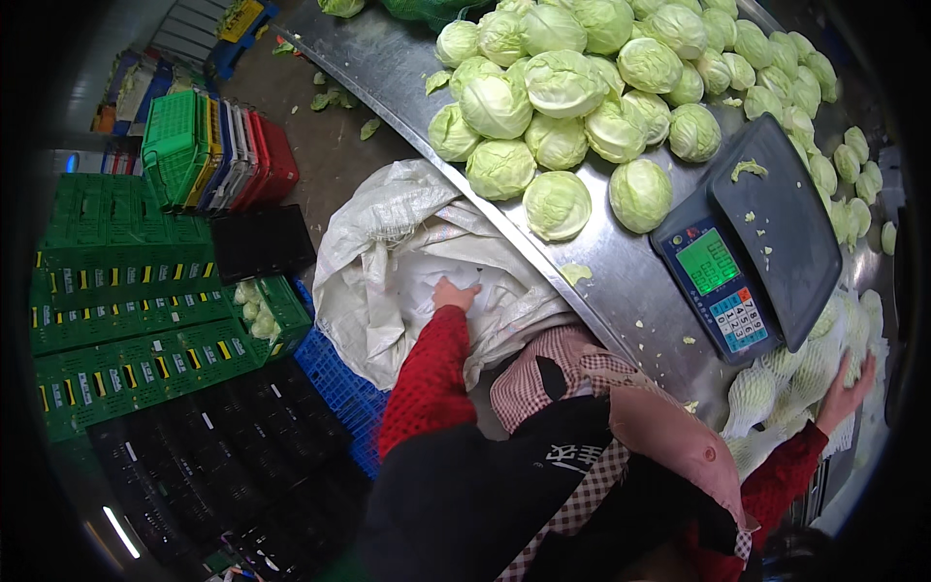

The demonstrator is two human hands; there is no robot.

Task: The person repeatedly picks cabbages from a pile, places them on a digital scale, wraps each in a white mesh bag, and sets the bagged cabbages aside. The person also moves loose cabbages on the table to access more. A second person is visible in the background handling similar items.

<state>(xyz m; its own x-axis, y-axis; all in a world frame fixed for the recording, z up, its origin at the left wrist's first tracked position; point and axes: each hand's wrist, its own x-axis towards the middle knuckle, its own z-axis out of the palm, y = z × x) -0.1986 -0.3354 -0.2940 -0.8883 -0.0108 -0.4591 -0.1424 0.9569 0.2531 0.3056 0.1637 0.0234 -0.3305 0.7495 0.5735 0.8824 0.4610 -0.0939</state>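
My left hand [455,294] reaches into the mouth of a white woven sack [367,218], its thumb and forefinger apart. White material [425,273] lines or fills the sack under that hand; whether it is film or netting is unclear. Far to the right, my right hand [847,393] rests with spread fingers against cabbages in white foam netting [796,375]. Between my hands, a digital scale [716,287] with a lit green display stands on the steel table [582,258]. Only leaf scraps lie on its dark pan [782,225].
Bare pale green cabbages [556,204] are heaped on the table beyond the sack. Green crates [131,291], black crates [211,451] and a blue plastic pallet [334,385] stand at left. Nested coloured baskets [211,153] rise behind them. Leaf scraps [334,98] litter the floor.
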